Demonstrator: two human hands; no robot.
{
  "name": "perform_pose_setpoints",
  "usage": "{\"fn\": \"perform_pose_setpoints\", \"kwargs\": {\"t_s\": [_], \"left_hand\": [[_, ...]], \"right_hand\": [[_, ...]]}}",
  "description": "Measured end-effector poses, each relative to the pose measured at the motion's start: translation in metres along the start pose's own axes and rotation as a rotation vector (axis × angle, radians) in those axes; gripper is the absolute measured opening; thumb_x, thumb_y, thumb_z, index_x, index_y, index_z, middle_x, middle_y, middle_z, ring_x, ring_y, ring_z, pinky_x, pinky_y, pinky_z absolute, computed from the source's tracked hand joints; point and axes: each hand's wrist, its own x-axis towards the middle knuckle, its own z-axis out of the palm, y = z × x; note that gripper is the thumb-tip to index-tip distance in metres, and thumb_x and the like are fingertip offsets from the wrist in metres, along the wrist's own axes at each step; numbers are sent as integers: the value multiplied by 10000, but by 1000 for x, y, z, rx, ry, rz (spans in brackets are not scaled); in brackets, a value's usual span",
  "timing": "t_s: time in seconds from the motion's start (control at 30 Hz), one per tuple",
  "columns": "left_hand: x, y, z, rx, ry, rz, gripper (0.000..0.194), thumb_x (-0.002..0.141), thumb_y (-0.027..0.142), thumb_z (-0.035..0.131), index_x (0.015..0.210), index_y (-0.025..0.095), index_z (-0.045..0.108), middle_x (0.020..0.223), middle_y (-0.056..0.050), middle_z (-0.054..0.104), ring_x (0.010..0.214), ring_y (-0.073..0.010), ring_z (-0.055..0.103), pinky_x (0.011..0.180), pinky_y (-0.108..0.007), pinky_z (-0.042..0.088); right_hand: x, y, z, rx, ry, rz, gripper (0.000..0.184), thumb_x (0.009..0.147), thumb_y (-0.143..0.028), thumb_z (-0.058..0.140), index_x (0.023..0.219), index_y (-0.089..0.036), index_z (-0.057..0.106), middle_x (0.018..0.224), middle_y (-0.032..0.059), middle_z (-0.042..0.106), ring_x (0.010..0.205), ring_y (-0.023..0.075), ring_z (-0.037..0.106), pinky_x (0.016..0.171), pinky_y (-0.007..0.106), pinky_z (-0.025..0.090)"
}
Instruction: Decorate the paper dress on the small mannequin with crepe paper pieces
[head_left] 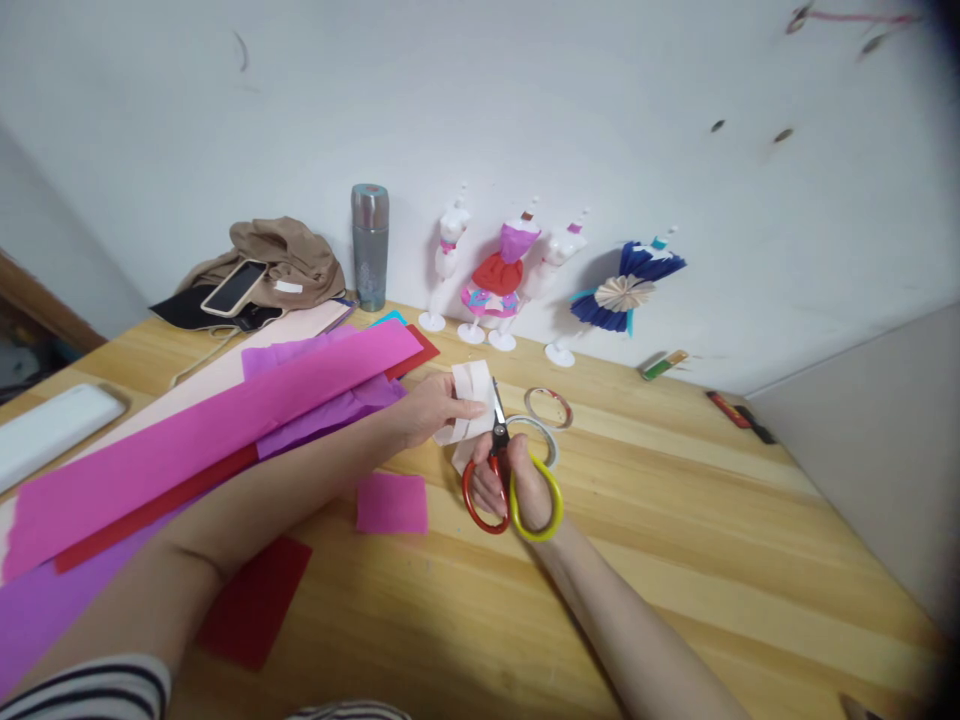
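While the left grip (431,410) pinches white paper (471,378) beside the scissors (499,432) the right grip (531,492) holds mid-frame, a slip could nick the fingers (469,409).

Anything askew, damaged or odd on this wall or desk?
Yes: at upper right, the pale wall has dark spots and a reddish line, possibly stains or damage. The scissors in the right hand and the white paper look ordinary.

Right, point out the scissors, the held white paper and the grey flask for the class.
Scissors (500,432), head view: on the pivot.
White paper (473,380), head view: on its upper part.
Grey flask (370,258), head view: mid-body.
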Motion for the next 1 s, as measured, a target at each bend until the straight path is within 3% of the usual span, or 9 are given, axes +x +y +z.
{"fn": "perform_pose_setpoints", "kwargs": {"t_s": [0.27, 0.5, 0.73, 1.0], "left_hand": [[-1, 4, -2, 139, -142, -4, 401, 696, 460, 799, 698, 100, 622, 589, -84, 677, 509, -130, 582, 518, -230, 388], [-2, 7, -3, 162, -177, -23, 433, 684, 499, 802, 718, 95, 651, 590, -78, 671, 534, -136, 586, 562, -242, 408], [-2, 6, -8, 201, -153, -41, 406, 676, 455, 825, 726, 88, 660, 632, -80, 683, 572, -140, 603, 568, -234, 416], [-3, 10, -7, 197, -230, -46, 412, 706, 478, 794, 727, 91, 655, 626, -90, 685, 560, -154, 617, 557, -244, 430]], "right_hand": [[1, -4, -1, -43, 31, 25, 614, 762, -817, 601, 851, -210, 594, 501, -72, 466, 340, 89, 339, 382, 253, 312], [0, -3, -2, -80, 61, 34, 594, 779, -824, 570, 810, -231, 571, 436, -100, 391, 301, 73, 258, 363, 238, 260], [1, -3, -4, -121, 133, 57, 658, 718, -854, 602, 833, -207, 589, 528, -65, 478, 346, 88, 365, 374, 252, 308], [1, -4, -5, -100, 74, 40, 613, 780, -833, 553, 803, -221, 572, 445, -103, 403, 295, 65, 256, 360, 237, 290]]}}
